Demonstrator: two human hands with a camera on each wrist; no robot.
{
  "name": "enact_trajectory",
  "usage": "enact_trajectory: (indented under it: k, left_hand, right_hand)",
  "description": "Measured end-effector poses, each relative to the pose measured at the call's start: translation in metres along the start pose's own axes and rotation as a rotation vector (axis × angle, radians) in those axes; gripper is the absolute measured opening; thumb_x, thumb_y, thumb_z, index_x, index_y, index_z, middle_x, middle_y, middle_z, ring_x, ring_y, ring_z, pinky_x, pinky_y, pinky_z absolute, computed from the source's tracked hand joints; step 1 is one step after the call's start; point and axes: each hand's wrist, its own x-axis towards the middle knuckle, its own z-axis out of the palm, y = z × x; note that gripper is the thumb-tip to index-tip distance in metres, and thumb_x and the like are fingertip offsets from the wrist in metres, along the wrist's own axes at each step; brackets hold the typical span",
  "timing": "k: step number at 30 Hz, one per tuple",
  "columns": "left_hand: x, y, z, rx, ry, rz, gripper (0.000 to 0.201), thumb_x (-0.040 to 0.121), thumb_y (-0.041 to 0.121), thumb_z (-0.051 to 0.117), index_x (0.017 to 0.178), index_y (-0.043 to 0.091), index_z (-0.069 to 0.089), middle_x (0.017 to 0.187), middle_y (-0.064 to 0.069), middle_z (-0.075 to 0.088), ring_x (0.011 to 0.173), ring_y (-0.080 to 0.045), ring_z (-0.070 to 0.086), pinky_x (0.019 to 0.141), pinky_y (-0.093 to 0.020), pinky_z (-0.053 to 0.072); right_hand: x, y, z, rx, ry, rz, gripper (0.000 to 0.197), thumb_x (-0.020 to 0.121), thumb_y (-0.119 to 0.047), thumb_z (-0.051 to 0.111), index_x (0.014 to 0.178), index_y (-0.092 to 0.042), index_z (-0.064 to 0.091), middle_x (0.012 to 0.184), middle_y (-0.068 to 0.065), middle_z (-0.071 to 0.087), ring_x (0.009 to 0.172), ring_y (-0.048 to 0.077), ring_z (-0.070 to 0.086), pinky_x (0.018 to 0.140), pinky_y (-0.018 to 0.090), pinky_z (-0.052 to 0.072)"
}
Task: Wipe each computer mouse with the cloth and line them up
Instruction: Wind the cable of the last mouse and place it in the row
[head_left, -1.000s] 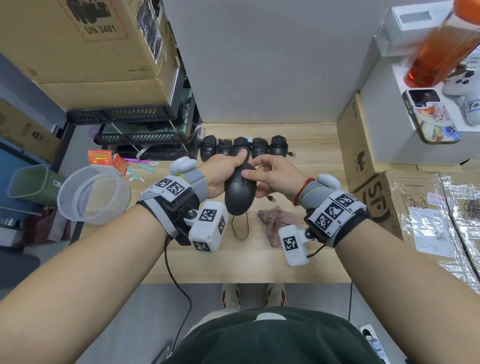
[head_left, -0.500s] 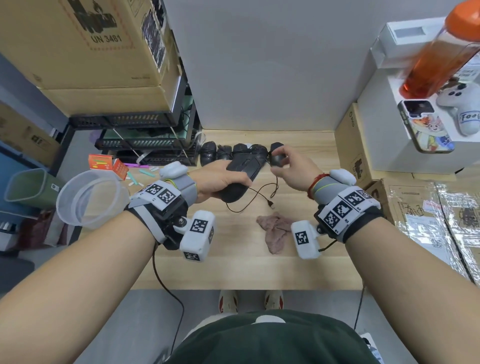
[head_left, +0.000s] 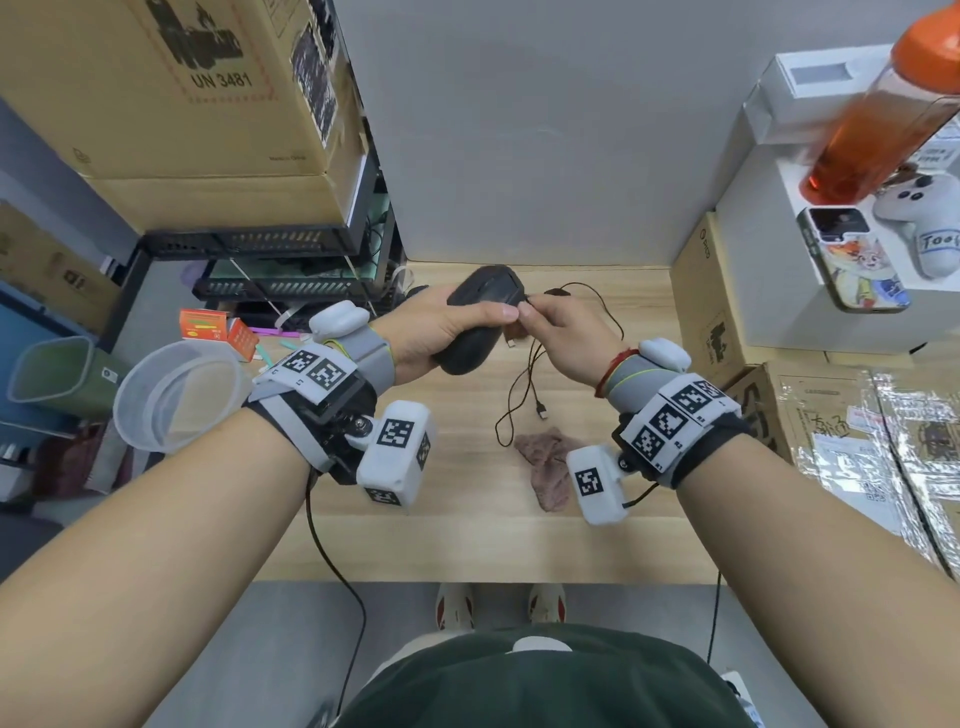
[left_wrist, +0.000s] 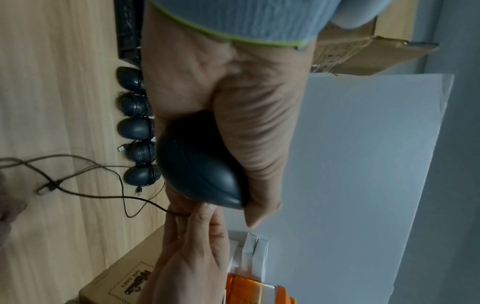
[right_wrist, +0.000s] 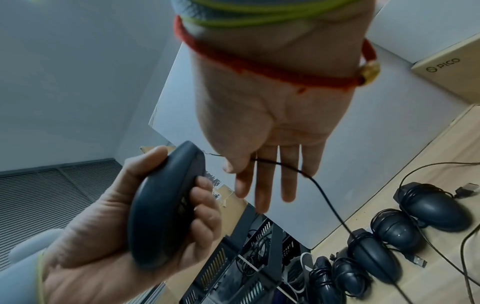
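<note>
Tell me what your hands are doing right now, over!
Left hand grips mouse. Right hand pinches its cable. Cloth lies unused on table. Loose cable dangles, nothing blocking.

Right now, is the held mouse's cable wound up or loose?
Loose. The cable trails from the mouse in the left hand, through the right hand's pinch, down to the table.

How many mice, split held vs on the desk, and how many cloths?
Mouse held in left hand: 1
Mice in the row on the desk: 5
Cloth: 1
Total: 7 things, 6 of them mice.
</note>
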Motion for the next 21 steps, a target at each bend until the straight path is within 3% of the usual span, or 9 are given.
enact_trajectory:
  k: [2, 5, 9, 12, 14, 17, 21]
  left_hand:
    - [0.0, 0.001, 0.0, -0.056, 0.01, 0.035, 0.041, 0.08, 0.035, 0.075, 0.109, 0.007, 0.066, 0.095, -0.008, 0.067, 0.082, -0.016, 0.061, 0.071, -0.026, 0.047]
    - [0.0, 0.005, 0.001, -0.24, 0.08, 0.043, 0.035, 0.08, 0.029, 0.075, 0.103, 0.006, 0.065, 0.097, -0.015, 0.065, 0.087, -0.024, 0.061, 0.082, -0.038, 0.05]
    - [0.0, 0.008, 0.002, -0.394, 0.108, 0.061, 0.026, 0.091, 0.026, 0.07, 0.104, 0.004, 0.067, 0.112, -0.017, 0.065, 0.103, -0.028, 0.063, 0.08, -0.038, 0.054]
    - [0.001, 0.01, 0.004, -0.409, 0.105, 0.079, 0.033, 0.093, 0.031, 0.067, 0.109, 0.002, 0.067, 0.111, -0.014, 0.07, 0.105, -0.028, 0.067, 0.092, -0.043, 0.055]
    - [0.001, 0.011, 0.005, -0.405, 0.118, 0.097, 0.041, 0.091, 0.035, 0.069, 0.11, -0.001, 0.063, 0.099, -0.014, 0.071, 0.096, -0.028, 0.07, 0.082, -0.042, 0.058]
    - [0.0, 0.012, 0.002, -0.366, 0.142, 0.092, 0.042, 0.095, 0.039, 0.066, 0.11, 0.0, 0.059, 0.087, -0.017, 0.065, 0.079, -0.027, 0.067, 0.068, -0.036, 0.057]
    - [-0.001, 0.014, -0.005, -0.379, 0.172, 0.055, 0.037, 0.098, 0.033, 0.063, 0.112, -0.001, 0.061, 0.09, -0.015, 0.065, 0.085, -0.028, 0.065, 0.073, -0.035, 0.057]
  right_hand:
    - [-0.002, -0.002, 0.003, 0.111, 0.002, 0.0, 0.038, 0.101, -0.042, 0.039, 0.077, -0.025, 0.063, 0.067, -0.001, 0.071, 0.073, 0.015, 0.068, 0.088, 0.044, 0.052]
    - [-0.005, -0.01, 0.008, 0.235, 0.025, 0.026, 0.044, 0.103, -0.043, 0.037, 0.075, -0.021, 0.063, 0.052, -0.006, 0.055, 0.052, 0.012, 0.052, 0.067, 0.034, 0.048]
    - [-0.007, -0.015, 0.012, 0.259, 0.037, 0.097, 0.05, 0.1, -0.05, 0.037, 0.067, -0.025, 0.066, 0.053, -0.011, 0.045, 0.051, 0.009, 0.043, 0.058, 0.032, 0.043]
    - [-0.01, -0.02, 0.014, 0.179, -0.014, 0.12, 0.054, 0.103, -0.05, 0.037, 0.065, -0.023, 0.064, 0.058, -0.005, 0.044, 0.045, 0.004, 0.039, 0.056, 0.027, 0.036]
    - [-0.012, -0.024, 0.014, 0.138, -0.041, 0.135, 0.056, 0.102, -0.051, 0.039, 0.063, -0.021, 0.064, 0.058, -0.005, 0.043, 0.042, 0.003, 0.036, 0.052, 0.023, 0.032]
    - [-0.016, -0.027, 0.011, 0.07, -0.008, 0.117, 0.053, 0.099, -0.052, 0.048, 0.062, -0.018, 0.061, 0.043, -0.012, 0.033, 0.038, 0.005, 0.031, 0.045, 0.018, 0.027]
    - [-0.015, -0.02, 0.007, 0.064, 0.06, 0.116, 0.046, 0.094, -0.048, 0.06, 0.061, -0.017, 0.062, 0.036, -0.011, 0.034, 0.037, 0.006, 0.032, 0.047, 0.022, 0.027]
